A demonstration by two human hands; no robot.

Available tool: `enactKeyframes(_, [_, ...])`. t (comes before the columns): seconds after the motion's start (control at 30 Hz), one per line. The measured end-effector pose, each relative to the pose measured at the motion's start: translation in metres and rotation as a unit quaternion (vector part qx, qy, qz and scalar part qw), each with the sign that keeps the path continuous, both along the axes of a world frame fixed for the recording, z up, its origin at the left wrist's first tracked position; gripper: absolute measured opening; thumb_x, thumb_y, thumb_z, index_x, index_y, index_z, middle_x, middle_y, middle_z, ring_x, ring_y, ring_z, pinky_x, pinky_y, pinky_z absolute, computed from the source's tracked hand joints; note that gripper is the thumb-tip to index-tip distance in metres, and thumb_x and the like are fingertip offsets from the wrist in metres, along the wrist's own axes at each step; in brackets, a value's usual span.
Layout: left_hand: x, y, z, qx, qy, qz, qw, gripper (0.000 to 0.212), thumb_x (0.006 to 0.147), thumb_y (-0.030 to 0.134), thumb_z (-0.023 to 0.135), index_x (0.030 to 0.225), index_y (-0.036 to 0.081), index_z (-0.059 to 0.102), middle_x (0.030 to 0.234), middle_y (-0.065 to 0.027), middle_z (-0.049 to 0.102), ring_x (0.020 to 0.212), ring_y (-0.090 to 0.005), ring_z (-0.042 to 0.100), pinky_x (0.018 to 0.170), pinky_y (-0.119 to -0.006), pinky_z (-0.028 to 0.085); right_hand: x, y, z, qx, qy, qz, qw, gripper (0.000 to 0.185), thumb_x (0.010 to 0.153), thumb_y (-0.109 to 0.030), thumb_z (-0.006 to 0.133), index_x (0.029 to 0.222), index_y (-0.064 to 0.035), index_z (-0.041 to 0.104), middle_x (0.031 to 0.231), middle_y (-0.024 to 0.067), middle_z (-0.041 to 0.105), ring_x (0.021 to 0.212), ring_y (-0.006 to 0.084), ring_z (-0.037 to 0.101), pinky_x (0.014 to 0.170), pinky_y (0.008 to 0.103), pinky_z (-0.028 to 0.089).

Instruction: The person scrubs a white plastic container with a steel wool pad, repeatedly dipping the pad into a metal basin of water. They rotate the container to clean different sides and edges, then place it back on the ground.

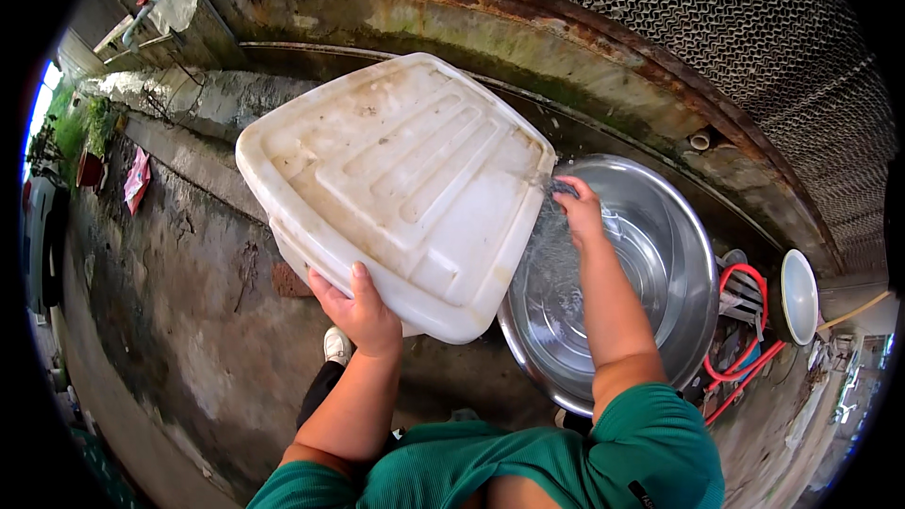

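Note:
A large white plastic lid, stained brown along its upper and left parts, lies tilted before me with molded ridges facing up. White plastic shows beneath it, perhaps a bin. My left hand grips its near edge, thumb on top. At the lid's right edge, my right hand pinches a dark grey scrubber, possibly steel wool. Under that hand is a wide stainless steel basin with rippling clear water in it. The lid's right corner reaches over the basin rim.
A mossy concrete ledge and corrugated cooling pad run along the far side. Right of the basin are a red hose and a white bowl. A brick lies left of the lid on the concrete floor.

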State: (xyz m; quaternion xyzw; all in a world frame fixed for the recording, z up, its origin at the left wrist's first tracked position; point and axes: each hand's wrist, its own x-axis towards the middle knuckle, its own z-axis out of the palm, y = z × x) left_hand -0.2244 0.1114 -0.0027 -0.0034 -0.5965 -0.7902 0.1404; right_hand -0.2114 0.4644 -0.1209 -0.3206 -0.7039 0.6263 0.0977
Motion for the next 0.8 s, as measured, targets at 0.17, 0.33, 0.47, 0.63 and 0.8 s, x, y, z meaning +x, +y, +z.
enactKeyframes(0.17, [-0.004,0.002,0.003,0.008,0.006,-0.015,1.000,0.044,0.097,0.019,0.052,0.131,-0.001,0.034,0.125,-0.0125,0.049,0.110,-0.0193,0.050,0.097,-0.035,0.042,0.145,0.091,-0.167,0.278,-0.057,-0.418,0.863,0.029,0.078,-0.009,0.066,0.105,-0.0005,0.066,0.098,0.0124,0.069,0.091,0.0287,0.064,0.086,0.0366,0.050])
enactKeyframes(0.33, [0.000,-0.004,0.000,0.005,0.016,0.000,1.000,0.044,0.097,0.019,0.053,0.132,-0.001,0.034,0.124,-0.0122,0.050,0.110,-0.0194,0.050,0.096,-0.034,0.042,0.192,0.083,-0.214,-0.258,-0.118,-0.451,0.846,0.026,0.088,-0.023,0.057,0.102,-0.0018,0.063,0.089,0.0114,0.065,0.077,0.0261,0.062,0.066,0.0346,0.052])
enactKeyframes(0.47, [-0.002,-0.003,-0.006,-0.009,0.017,-0.013,1.000,0.045,0.096,0.019,0.054,0.132,0.000,0.034,0.124,-0.0124,0.050,0.111,-0.0197,0.050,0.098,-0.034,0.041,0.108,0.029,-0.103,-0.495,0.083,-0.149,0.852,0.026,0.088,-0.019,0.056,0.108,-0.0037,0.060,0.092,0.0089,0.065,0.076,0.0210,0.061,0.065,0.0328,0.049])
enactKeyframes(0.63, [-0.001,-0.005,-0.005,-0.006,0.013,0.007,1.000,0.045,0.096,0.018,0.055,0.131,0.000,0.035,0.124,-0.0126,0.050,0.111,-0.0195,0.051,0.098,-0.035,0.042,0.029,-0.083,0.093,0.109,0.193,0.260,0.940,0.018,0.085,-0.013,0.064,0.101,-0.0060,0.068,0.103,0.0076,0.065,0.101,0.0228,0.057,0.090,0.0338,0.044])
enactKeyframes(0.8, [-0.002,-0.005,-0.004,-0.012,0.001,0.002,1.000,0.047,0.096,0.019,0.056,0.132,-0.001,0.035,0.125,-0.0127,0.050,0.111,-0.0194,0.050,0.098,-0.034,0.041,-0.012,-0.072,0.054,0.327,0.093,0.236,0.910,0.009,0.079,-0.014,0.073,0.086,-0.0100,0.074,0.103,0.0090,0.065,0.102,0.0264,0.057,0.095,0.0370,0.043])
